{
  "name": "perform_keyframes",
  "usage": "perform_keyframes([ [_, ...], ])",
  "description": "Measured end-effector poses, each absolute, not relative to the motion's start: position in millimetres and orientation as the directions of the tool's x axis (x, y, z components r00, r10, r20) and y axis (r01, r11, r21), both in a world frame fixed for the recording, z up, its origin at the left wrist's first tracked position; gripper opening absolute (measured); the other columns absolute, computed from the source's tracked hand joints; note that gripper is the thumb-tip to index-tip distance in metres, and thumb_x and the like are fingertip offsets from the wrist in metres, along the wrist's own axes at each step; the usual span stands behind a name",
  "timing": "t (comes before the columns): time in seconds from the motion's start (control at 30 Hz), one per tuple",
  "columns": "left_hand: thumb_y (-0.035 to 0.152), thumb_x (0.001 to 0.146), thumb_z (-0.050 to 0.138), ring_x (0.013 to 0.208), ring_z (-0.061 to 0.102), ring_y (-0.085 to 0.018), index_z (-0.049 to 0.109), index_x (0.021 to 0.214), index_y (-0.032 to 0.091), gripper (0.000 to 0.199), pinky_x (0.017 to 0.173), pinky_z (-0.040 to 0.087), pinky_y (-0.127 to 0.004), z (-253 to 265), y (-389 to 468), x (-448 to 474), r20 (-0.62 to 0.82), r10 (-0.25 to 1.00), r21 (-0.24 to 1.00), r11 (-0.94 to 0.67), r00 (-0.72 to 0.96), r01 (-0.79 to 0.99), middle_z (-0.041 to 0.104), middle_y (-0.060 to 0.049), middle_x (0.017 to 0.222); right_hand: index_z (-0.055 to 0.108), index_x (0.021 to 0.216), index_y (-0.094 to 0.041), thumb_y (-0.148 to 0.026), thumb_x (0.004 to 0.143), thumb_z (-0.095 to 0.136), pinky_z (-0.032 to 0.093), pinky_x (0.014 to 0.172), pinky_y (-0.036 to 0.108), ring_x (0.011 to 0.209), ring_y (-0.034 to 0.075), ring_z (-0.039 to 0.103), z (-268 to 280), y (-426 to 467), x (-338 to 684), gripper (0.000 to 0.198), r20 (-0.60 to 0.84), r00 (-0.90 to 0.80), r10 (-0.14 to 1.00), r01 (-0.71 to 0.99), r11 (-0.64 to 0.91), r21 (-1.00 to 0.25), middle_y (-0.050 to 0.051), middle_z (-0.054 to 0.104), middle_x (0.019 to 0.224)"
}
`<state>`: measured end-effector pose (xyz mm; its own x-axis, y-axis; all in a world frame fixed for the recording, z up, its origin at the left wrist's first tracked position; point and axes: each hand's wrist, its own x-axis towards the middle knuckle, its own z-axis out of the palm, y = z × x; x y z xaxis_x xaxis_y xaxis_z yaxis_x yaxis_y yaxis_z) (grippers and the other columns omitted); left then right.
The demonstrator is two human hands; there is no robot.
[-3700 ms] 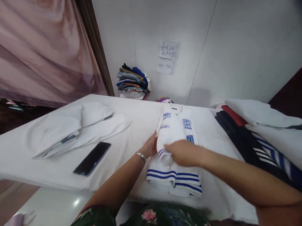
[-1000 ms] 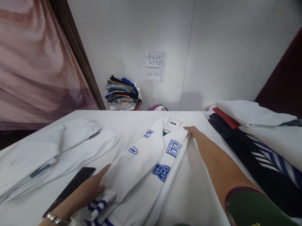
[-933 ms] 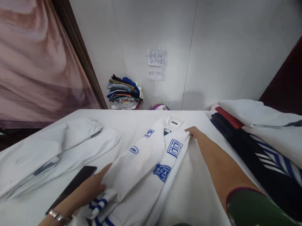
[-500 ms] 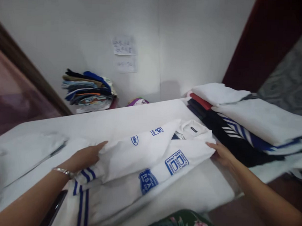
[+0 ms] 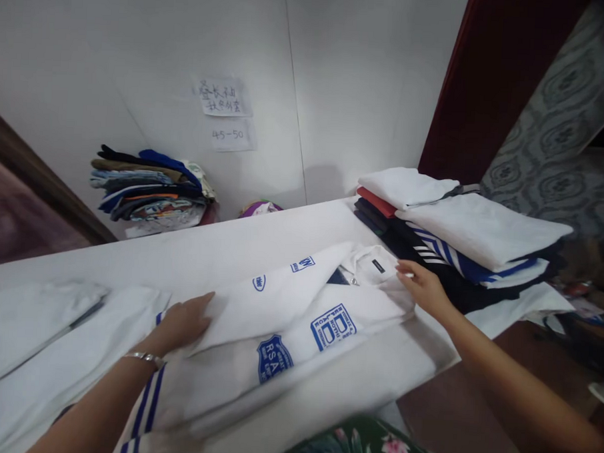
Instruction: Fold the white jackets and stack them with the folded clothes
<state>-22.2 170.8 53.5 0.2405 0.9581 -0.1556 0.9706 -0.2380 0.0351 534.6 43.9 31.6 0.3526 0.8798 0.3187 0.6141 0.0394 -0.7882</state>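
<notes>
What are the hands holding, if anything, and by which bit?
The right hand is at the collar of a white jacket, the left hand on its sleeve. I can't tell if either really grips it.

my left hand point(image 5: 190, 317) and right hand point(image 5: 422, 288) are over a white tabletop point(image 5: 296, 231). between them a white jacket point(image 5: 301, 303) with blue patches lies across it. white garments point(image 5: 32, 325) rest to the left of my left hand; beyond and to the right of my right hand sits a stack of folded clothes point(image 5: 459, 227).
</notes>
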Motion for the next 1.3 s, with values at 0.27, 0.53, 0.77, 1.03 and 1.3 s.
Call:
perform_keyframes([
  [0.27, 0.039, 0.093, 0.035, 0.119, 0.055, -0.036, 0.054, 0.129, 0.004, 0.054, 0.096, 0.042, -0.045, 63, 157, -10, -0.061, 0.989, -0.084, -0.141, 0.136, 0.987, 0.059, -0.023, 0.127, 0.064, 0.12, -0.017, -0.001, 0.074, 0.053, 0.044, 0.102, 0.034, 0.114, 0.022, 0.061, 43, 199, 498, 0.049, 0.165, 0.149, 0.975, 0.72, 0.007, -0.694, 0.008, 0.068, 0.119],
  [0.53, 0.04, 0.084, 0.039, 0.091, 0.061, -0.026, 0.065, 0.087, 0.018, 0.035, 0.088, 0.045, -0.037, 90, 141, -20, 0.1, 0.958, -0.017, -0.268, 0.268, 0.963, 0.068, -0.012, 0.092, 0.07, 0.113, -0.021, 0.001, 0.06, 0.061, 0.046, 0.09, 0.029, 0.098, 0.024, 0.064, 26, 256, 489, 0.058, 0.049, -0.017, 0.999, 0.818, 0.043, -0.574, 0.004, 0.073, 0.104],
  [0.77, 0.041, 0.078, 0.043, 0.082, 0.064, -0.024, 0.064, 0.077, 0.029, 0.024, 0.116, 0.026, -0.048, 88, 69, -34, 0.277, 0.909, 0.03, -0.333, 0.312, 0.943, 0.07, -0.004, 0.079, 0.068, 0.065, -0.02, -0.007, 0.057, 0.067, 0.039, 0.091, 0.029, 0.098, 0.024, 0.058, 26, 230, 519, 0.016, 0.06, -0.201, 0.978, 0.858, 0.205, -0.471, 0.004, 0.07, 0.083],
  [1.03, 0.042, 0.077, 0.047, 0.088, 0.064, -0.031, 0.07, 0.074, 0.04, 0.023, 0.093, 0.05, -0.05, 71, 23, -40, 0.328, 0.873, 0.118, -0.418, 0.362, 0.901, 0.07, -0.006, 0.078, 0.07, 0.088, -0.021, -0.01, 0.065, 0.065, 0.035, 0.105, 0.038, 0.121, 0.027, 0.051, 25, 196, 534, 0.026, 0.162, -0.309, 0.937, 0.803, 0.349, -0.483, 0.007, 0.068, 0.112],
  [1.3, 0.042, 0.076, 0.047, 0.086, 0.064, -0.03, 0.07, 0.073, 0.043, 0.024, 0.086, 0.054, -0.048, 89, 14, -31, 0.429, 0.824, 0.072, -0.439, 0.369, 0.896, 0.069, -0.006, 0.076, 0.068, 0.117, -0.028, -0.011, 0.07, 0.066, 0.031, 0.108, 0.044, 0.127, 0.027, 0.049, 32, 188, 494, 0.051, 0.258, -0.511, 0.82, 0.673, 0.568, -0.474, 0.006, 0.066, 0.123],
])
